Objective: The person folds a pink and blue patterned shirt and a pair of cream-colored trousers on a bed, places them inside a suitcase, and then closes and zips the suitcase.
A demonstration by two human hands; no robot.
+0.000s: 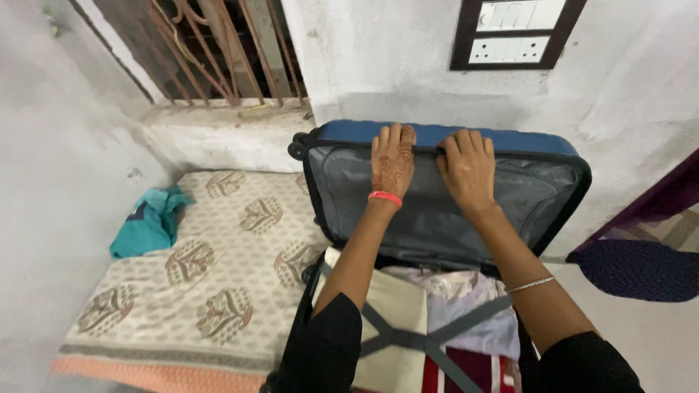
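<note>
- Right now your left hand (393,161) and right hand (468,166) sit side by side on the top edge of the suitcase lid (437,211), at about twelve o'clock from you.
- Your fingers on both hands curl over that rim and grip it; neither hand holds anything else. The left fingers (397,135) reach the blue shell, the right ones just beside them.
- Lid stands nearly upright against the wall (393,65), its long axis running nine to three o'clock, grey lining facing you.
- Both hands are on it already; the left sits nearer the lid's middle, the right a little toward three o'clock.
- Below your forearms, at six o'clock, the suitcase base holds folded clothes (451,306) under crossed grey straps (408,338).
- At nine o'clock lies a patterned mattress (218,269), with a teal cloth (149,225) at its far left edge, well apart from your hands.
</note>
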